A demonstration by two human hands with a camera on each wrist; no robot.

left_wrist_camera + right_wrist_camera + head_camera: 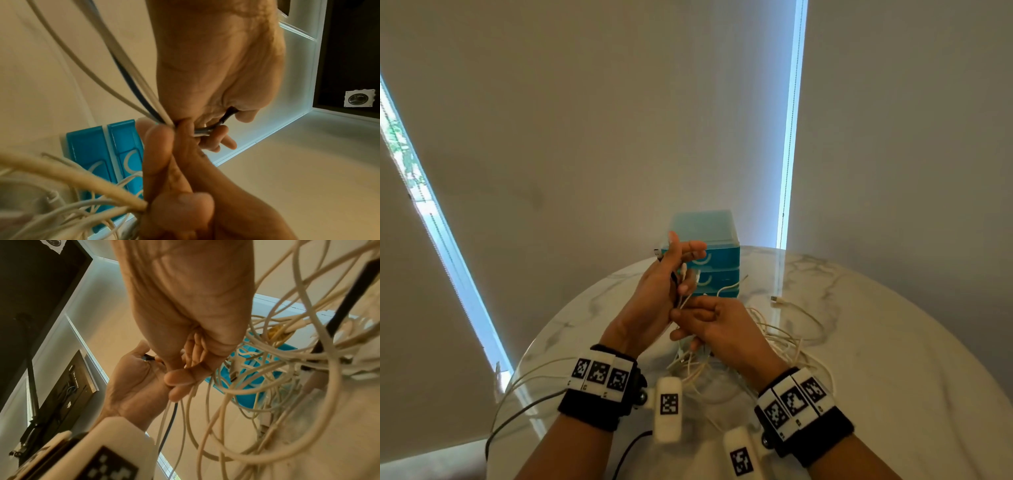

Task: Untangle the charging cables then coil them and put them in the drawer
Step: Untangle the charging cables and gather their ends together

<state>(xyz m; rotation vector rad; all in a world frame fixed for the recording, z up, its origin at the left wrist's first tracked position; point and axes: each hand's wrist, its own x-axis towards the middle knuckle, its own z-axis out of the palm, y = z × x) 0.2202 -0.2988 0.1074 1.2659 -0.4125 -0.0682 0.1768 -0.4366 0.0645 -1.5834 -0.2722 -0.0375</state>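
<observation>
Cables (774, 337), white and thin, sit in one loose snarl on the marble table (893, 359) just in front of the blue drawer unit (705, 253), and part of the snarl hangs up from it into my two hands. My left hand (654, 301) is raised, with a few white strands and one dark cable (224, 119) pinched across the palm while the upper fingers stick out straight. My right hand (722, 325) sits just below it, its fingers curled round a bunch of white strands. I judge these light, limp and slick, so they will slide through a slack grip and spring back into loops; the stiff plug ends are the better place to take hold, feeding each back through the tangle. One free plug end (777, 299) lies apart on the table to my right. How many white cables there are I cannot tell; I count one dark one and three drawer fronts, all closed.
</observation>
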